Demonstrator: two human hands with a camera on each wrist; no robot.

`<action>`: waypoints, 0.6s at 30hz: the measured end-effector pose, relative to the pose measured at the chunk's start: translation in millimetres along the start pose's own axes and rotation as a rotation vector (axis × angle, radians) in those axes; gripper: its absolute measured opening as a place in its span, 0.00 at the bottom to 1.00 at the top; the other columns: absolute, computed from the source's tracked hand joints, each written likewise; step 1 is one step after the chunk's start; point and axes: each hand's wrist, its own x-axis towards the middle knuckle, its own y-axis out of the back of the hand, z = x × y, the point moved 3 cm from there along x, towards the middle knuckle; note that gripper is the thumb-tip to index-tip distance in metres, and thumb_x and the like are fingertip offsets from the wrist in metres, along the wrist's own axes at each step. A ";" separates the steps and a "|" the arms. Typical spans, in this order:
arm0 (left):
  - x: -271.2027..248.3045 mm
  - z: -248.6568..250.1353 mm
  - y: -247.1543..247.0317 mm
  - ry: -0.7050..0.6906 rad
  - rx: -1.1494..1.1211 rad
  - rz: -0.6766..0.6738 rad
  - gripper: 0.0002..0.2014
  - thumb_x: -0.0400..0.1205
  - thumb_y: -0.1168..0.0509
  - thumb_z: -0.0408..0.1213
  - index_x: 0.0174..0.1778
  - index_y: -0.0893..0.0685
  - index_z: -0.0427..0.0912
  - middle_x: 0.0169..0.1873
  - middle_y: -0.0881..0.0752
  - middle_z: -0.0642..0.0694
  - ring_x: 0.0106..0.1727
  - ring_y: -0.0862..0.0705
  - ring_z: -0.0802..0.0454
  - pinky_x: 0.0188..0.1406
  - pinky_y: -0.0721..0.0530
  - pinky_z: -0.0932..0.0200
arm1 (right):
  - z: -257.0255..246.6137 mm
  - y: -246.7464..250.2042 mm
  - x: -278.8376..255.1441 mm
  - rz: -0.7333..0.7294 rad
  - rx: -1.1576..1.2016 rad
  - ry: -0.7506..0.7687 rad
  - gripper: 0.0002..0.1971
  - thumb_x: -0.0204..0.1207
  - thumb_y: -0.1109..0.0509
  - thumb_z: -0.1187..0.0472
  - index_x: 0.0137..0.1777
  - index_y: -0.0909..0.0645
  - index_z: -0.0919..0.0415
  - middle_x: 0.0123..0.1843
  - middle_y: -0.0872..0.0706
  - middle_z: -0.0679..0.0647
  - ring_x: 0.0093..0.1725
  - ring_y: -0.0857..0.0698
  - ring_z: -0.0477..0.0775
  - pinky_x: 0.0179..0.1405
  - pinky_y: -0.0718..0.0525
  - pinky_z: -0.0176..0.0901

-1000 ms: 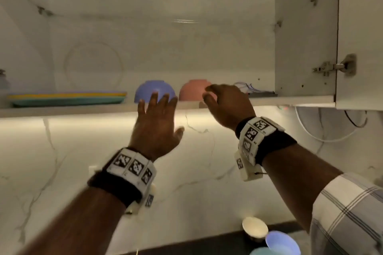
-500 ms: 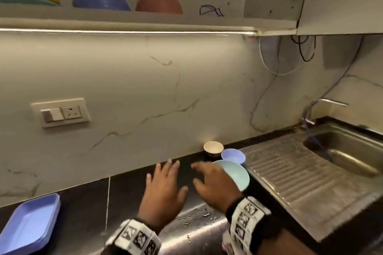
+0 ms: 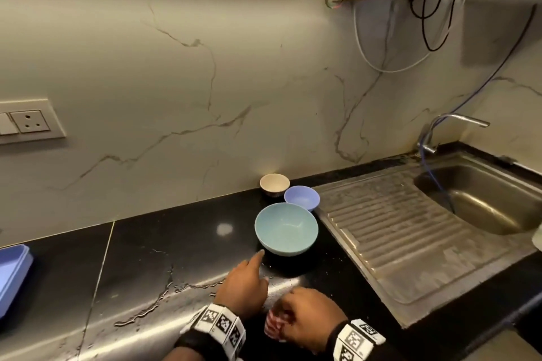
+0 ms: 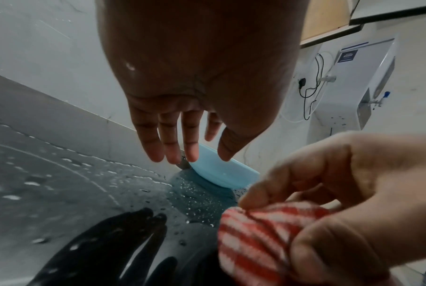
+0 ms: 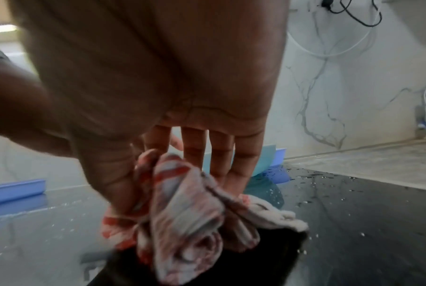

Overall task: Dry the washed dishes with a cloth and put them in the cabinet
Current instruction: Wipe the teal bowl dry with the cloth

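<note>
On the black tabletop (image 3: pixel 164 246), seen from the head view, the left hand (image 3: pixel 243 287) reaches forward with fingers extended and relaxed, holding nothing; its forefinger tip lies just short of the near rim of the light blue bowl (image 3: pixel 286 228). Beyond that bowl stand a small lavender bowl (image 3: pixel 302 198) and a small cream bowl (image 3: pixel 274 183), close together against the wall. The right hand (image 3: pixel 311 322), beside the left and nearer the person, is curled round a red-and-white striped cloth (image 3: pixel 274 324). A steel drainboard (image 3: pixel 410 231) lies to the right of both hands.

In the left wrist view, the left hand's fingers (image 4: pixel 170 141) are straight and slightly spread above the wet surface, the light blue bowl just past their tips. The right hand sits to the lower right, thumb and forefinger pinching the bunched cloth.

In the right wrist view, the cloth hangs crumpled from the right hand's fingers (image 5: pixel 216 154), its loose end resting on the tabletop; the bowl's edge shows beyond the fingers.

Judgement: the step in hand is fetching the next washed dish for drying. The next move calls for the left hand to take the light blue bowl by its rim and bring it to the cloth; water droplets around it suggest a slippery hold.
</note>
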 end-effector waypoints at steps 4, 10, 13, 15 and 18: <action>24.9 15.6 -12.7 0.016 -0.044 -0.032 0.34 0.83 0.42 0.45 0.87 0.45 0.58 0.68 0.17 0.38 0.67 0.18 0.40 0.67 0.21 0.46 | 32.5 25.1 5.9 0.144 0.261 -0.088 0.18 0.68 0.34 0.41 0.56 0.17 0.43 0.49 0.09 0.45 0.48 0.10 0.44 0.51 0.14 0.40; 46.4 29.9 -23.9 0.081 -0.081 -0.048 0.26 0.87 0.40 0.48 0.83 0.33 0.54 0.69 0.16 0.40 0.71 0.19 0.42 0.68 0.23 0.54 | 87.1 64.9 10.8 0.357 0.640 -0.211 0.09 0.67 0.28 0.51 0.47 0.14 0.46 0.42 0.09 0.42 0.44 0.11 0.41 0.55 0.13 0.50; 47.4 28.0 -18.1 0.133 -0.121 0.057 0.17 0.87 0.39 0.51 0.66 0.19 0.47 0.61 0.12 0.43 0.65 0.16 0.43 0.58 0.22 0.56 | 101.8 72.1 16.9 0.411 0.731 -0.245 0.10 0.64 0.27 0.54 0.46 0.12 0.48 0.41 0.08 0.44 0.44 0.10 0.46 0.55 0.12 0.54; 42.5 19.8 -12.1 0.198 -0.160 0.126 0.16 0.85 0.38 0.54 0.55 0.18 0.43 0.53 0.11 0.44 0.58 0.15 0.44 0.50 0.23 0.56 | 104.1 74.0 20.1 0.429 0.774 -0.237 0.13 0.61 0.28 0.51 0.47 0.12 0.47 0.42 0.08 0.44 0.45 0.10 0.46 0.56 0.13 0.55; 30.2 -0.7 -4.1 0.285 -0.231 0.197 0.13 0.83 0.33 0.51 0.47 0.21 0.43 0.45 0.13 0.46 0.49 0.16 0.45 0.45 0.21 0.53 | 98.3 75.8 23.6 0.453 0.848 -0.206 0.09 0.70 0.25 0.59 0.50 0.12 0.49 0.45 0.08 0.46 0.47 0.09 0.47 0.57 0.12 0.57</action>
